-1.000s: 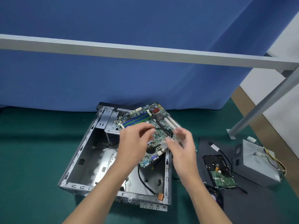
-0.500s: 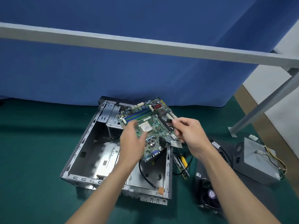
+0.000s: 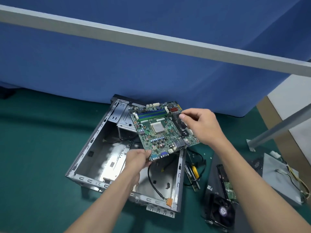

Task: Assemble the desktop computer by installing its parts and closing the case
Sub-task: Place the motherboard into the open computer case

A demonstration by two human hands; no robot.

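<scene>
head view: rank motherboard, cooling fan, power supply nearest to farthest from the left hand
1. motherboard: gripped at its near edge by the left hand, above the open case.
2. cooling fan: lower right, beyond the case.
3. power supply: far right.

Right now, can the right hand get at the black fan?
Probably not yet: the right hand pinches the motherboard over the case. The fan lies uncovered, so the way looks free once that grip releases.
</scene>
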